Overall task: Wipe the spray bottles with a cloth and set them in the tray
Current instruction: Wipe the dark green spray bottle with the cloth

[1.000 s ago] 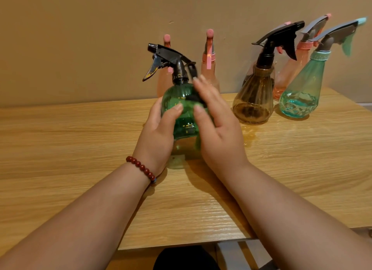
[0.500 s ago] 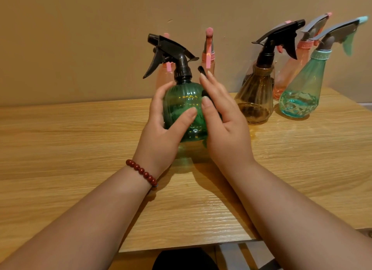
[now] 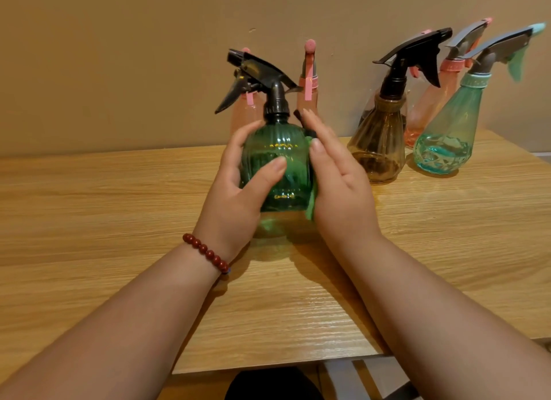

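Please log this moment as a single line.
left hand: grips ribbed green plastic spray bottle | right hand: presses green cloth against it | tray: unseen

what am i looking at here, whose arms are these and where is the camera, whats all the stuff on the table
There is no machine here: these are a person's two bare arms, filmed by a wide-angle camera worn on their head, looking forward and down. That is why the arms enter from the bottom. The left hand, with a red bead bracelet on its wrist, grips a green ribbed spray bottle with a black trigger. The right hand presses a green cloth against the bottle's side. On the wooden table, along the wall, stand more spray bottles: a brown one, a teal one, and pink ones behind. No tray is visible.
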The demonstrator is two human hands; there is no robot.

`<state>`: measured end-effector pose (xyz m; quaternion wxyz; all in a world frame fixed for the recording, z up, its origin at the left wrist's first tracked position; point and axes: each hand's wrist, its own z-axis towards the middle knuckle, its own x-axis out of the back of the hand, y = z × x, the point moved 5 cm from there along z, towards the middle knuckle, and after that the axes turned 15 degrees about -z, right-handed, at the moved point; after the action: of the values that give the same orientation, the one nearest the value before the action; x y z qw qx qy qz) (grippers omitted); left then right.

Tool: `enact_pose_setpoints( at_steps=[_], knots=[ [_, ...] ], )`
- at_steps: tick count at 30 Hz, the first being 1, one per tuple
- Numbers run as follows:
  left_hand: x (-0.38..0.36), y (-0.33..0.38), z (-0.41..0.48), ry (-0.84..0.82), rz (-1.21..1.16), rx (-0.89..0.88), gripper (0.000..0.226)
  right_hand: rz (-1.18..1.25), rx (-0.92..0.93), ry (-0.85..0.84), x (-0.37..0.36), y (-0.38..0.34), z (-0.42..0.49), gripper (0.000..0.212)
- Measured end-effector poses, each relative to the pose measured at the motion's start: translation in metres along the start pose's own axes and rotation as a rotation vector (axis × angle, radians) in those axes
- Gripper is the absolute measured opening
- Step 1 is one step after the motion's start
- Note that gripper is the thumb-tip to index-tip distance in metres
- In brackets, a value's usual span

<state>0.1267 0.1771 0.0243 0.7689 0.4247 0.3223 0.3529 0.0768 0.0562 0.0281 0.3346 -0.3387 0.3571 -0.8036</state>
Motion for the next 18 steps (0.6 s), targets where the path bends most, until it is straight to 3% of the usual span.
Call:
enact_pose_setpoints(
  at_steps=[3, 8, 18],
  knots=[
    [-0.005, 0.001, -0.002, -0.031, 0.083, 0.001, 0.055, 0.166, -0.176, -0.034, 0.006, 0.014, 0.004, 0.040],
    [-0.001, 0.001, -0.002, 0.008, 0.294, -0.017, 0.060, -0.142, 0.049, -0.014, 0.002, -0.005, -0.002, 0.041],
    [-0.004, 0.003, -0.006, 0.002, 0.309, -0.048, 0.063, 0.111, -0.299, 0.040, 0.009, 0.016, 0.004, 0.036]
  ],
)
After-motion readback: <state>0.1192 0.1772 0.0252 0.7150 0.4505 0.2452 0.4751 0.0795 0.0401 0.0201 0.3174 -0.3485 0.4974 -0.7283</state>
